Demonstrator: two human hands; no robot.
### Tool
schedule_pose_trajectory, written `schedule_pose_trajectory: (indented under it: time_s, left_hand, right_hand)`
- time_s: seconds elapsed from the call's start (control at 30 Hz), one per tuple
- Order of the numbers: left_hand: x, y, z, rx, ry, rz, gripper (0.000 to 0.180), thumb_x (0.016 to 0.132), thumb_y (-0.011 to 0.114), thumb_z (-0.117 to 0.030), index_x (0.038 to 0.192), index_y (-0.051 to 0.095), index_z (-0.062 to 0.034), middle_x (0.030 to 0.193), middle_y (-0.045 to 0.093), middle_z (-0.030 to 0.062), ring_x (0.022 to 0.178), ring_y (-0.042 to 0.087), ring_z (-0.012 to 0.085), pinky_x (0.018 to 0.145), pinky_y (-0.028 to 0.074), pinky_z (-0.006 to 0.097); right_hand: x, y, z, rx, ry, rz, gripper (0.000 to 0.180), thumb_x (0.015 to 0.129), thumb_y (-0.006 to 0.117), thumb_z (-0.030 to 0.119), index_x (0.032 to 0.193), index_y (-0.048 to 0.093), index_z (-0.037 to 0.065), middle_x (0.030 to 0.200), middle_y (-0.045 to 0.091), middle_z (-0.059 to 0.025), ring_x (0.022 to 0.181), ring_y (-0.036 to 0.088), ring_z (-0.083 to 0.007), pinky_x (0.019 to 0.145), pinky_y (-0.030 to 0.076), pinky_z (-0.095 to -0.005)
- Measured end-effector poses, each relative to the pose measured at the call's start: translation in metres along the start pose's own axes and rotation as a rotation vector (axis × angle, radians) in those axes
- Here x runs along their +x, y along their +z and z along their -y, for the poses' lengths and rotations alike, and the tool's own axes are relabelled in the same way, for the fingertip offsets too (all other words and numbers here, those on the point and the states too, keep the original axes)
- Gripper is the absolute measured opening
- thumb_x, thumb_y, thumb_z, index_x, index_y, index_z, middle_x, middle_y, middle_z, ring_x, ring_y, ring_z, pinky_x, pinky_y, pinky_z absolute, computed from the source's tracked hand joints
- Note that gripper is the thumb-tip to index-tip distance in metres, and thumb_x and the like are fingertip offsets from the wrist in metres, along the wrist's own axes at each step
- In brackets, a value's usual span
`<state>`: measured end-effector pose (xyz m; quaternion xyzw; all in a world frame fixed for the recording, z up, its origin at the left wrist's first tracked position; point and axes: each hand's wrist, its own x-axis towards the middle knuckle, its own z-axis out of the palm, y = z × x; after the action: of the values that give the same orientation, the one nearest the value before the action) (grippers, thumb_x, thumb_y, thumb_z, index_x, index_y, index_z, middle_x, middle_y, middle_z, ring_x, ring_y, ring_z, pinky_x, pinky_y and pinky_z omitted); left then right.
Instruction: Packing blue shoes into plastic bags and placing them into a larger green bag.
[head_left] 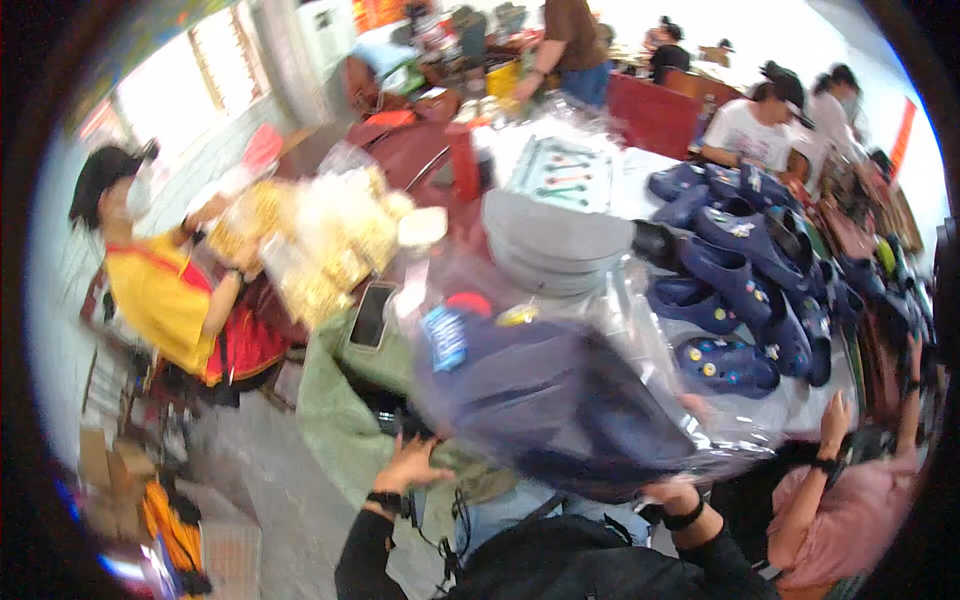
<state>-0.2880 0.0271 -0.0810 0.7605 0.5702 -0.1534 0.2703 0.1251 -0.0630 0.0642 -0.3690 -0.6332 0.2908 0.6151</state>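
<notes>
Well apart from each other, the person's left hand (410, 465) has its fingers spread, while the right hand (676, 494) sits at the near edge of a bulky dark-navy fabric bundle (545, 390) (blurred, so I cannot tell whether it is clamped there). That bundle lies between and beyond the hands, with a light-blue rectangular label (445, 338) on its far left part. Just beyond the left hand spreads green cloth (335, 390), bearing a dark-screened rectangular phone (373, 316). Beyond the right hand are navy clogs (722, 366) with colourful charms; farther off, between both hands, curved grey sheets (555, 240) are stacked.
</notes>
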Motion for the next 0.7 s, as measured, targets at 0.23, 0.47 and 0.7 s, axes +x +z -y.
schedule_pose_trajectory:
  time_s: [0.23, 0.47, 0.7]
  left_hand:
    - [-0.009, -0.005, 0.002, -0.549, 0.424, -0.403, 0.024, 0.073, 0.072, -0.024, 0.09, 0.07, -0.0077, 0.095, 0.067, 0.0101, 0.092, 0.062, 0.0263, 0.083, 0.047, 0.034]
    - [-0.026, -0.018, 0.018, -0.545, 0.388, -0.355, 0.025, 0.074, 0.071, -0.027, 0.09, 0.069, -0.0079, 0.091, 0.067, 0.0096, 0.085, 0.06, 0.0265, 0.077, 0.046, 0.035]
    - [-0.073, -0.028, 0.022, -0.593, 0.293, -0.314, 0.026, 0.075, 0.071, -0.029, 0.091, 0.069, -0.008, 0.086, 0.066, 0.0091, 0.078, 0.058, 0.0267, 0.07, 0.045, 0.036]
  right_hand:
    - [0.044, 0.111, -0.026, 0.051, -0.041, 0.137, 0.091, 0.064, 0.084, 0.026, 0.134, 0.032, 0.001, 0.13, 0.04, -0.0157, 0.123, 0.04, -0.027, 0.103, 0.033, -0.0363]
    - [0.056, 0.166, -0.05, -0.011, 0.051, 0.383, 0.085, 0.066, 0.081, 0.029, 0.134, 0.035, 0.006, 0.131, 0.043, -0.0173, 0.117, 0.049, -0.0299, 0.098, 0.041, -0.0372]
    - [0.039, 0.212, -0.095, -0.12, -0.135, 0.77, 0.091, 0.067, 0.078, 0.023, 0.141, 0.026, 0.017, 0.142, 0.029, -0.0236, 0.12, 0.043, -0.0427, 0.094, 0.043, -0.044]
